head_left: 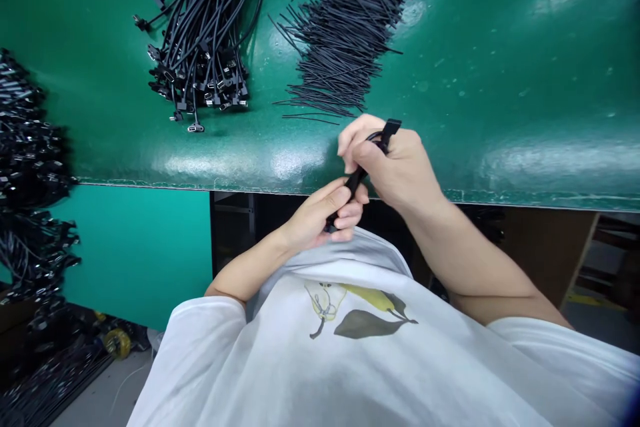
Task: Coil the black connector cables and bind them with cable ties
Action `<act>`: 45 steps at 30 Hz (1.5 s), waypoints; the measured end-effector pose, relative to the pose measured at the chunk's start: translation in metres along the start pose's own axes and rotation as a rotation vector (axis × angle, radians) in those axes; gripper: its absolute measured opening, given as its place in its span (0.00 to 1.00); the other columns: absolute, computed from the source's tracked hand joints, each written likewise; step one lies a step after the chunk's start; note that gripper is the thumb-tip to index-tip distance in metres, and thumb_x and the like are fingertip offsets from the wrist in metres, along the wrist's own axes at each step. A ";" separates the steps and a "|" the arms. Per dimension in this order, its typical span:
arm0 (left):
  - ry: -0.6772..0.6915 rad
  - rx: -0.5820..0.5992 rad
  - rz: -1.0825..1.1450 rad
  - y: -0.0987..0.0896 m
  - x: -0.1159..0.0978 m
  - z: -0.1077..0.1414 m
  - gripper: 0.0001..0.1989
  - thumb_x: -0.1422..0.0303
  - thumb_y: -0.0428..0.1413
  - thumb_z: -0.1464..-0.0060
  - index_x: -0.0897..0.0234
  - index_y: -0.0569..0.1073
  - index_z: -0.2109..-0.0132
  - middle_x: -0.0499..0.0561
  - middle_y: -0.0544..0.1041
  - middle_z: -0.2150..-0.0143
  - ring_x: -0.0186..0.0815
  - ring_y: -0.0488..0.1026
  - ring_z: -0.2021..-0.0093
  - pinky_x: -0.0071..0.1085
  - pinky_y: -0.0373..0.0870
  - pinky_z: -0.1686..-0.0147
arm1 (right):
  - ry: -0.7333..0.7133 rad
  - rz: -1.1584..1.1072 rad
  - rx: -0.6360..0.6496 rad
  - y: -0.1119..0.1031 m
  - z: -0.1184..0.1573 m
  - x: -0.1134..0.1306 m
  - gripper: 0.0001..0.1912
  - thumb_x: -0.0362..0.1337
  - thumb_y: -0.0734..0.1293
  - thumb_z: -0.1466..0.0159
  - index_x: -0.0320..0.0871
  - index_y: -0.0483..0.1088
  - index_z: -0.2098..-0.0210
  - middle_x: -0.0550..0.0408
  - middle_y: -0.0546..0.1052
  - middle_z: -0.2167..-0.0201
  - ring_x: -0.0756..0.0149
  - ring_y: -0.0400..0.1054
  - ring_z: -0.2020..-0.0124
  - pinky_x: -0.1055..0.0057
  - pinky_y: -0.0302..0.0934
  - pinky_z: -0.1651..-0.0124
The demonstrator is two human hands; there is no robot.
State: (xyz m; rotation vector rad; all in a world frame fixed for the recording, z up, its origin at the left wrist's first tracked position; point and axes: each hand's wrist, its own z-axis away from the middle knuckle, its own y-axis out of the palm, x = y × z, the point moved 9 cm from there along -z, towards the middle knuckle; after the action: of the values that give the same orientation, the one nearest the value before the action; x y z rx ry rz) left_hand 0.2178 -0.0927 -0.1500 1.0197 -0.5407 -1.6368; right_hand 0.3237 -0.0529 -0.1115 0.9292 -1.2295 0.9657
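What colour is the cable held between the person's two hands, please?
The cable is black; it shows best in the head view.

No legible txt, labels, nos. or logos on cables (205, 47) or tee (350, 360).

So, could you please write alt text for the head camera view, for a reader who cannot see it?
A person's left hand and right hand grip a black cable at the edge of a green workbench. Beyond it lie bundled black connector cables and a pile of short black wire pieces.
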 end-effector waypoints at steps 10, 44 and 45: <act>0.031 -0.019 -0.084 -0.009 -0.005 0.003 0.21 0.51 0.64 0.48 0.66 0.71 0.63 0.40 0.56 0.75 0.21 0.51 0.80 0.15 0.54 0.86 | 0.007 0.150 0.211 -0.017 0.006 0.006 0.09 0.32 0.65 0.40 0.45 0.73 0.60 0.56 0.75 0.68 0.68 0.69 0.68 0.70 0.68 0.64; 0.045 -0.040 -0.128 -0.011 0.000 -0.004 0.19 0.57 0.64 0.47 0.67 0.75 0.55 0.42 0.60 0.73 0.23 0.54 0.78 0.19 0.55 0.82 | -0.059 0.194 0.204 -0.028 -0.002 -0.004 0.21 0.34 0.67 0.39 0.51 0.69 0.47 0.56 0.76 0.57 0.69 0.72 0.66 0.69 0.70 0.61; 0.064 -0.039 -0.132 -0.012 0.000 -0.004 0.19 0.56 0.64 0.46 0.67 0.75 0.55 0.42 0.60 0.73 0.23 0.54 0.78 0.19 0.56 0.82 | -0.035 0.058 0.209 -0.025 0.000 -0.011 0.25 0.38 0.69 0.39 0.53 0.66 0.43 0.56 0.76 0.54 0.68 0.74 0.61 0.68 0.71 0.56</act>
State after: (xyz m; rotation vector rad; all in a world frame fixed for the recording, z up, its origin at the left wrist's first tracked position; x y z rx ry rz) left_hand 0.2148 -0.0888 -0.1612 1.0944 -0.4042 -1.7168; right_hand 0.3461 -0.0614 -0.1236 1.0818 -1.2059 1.1440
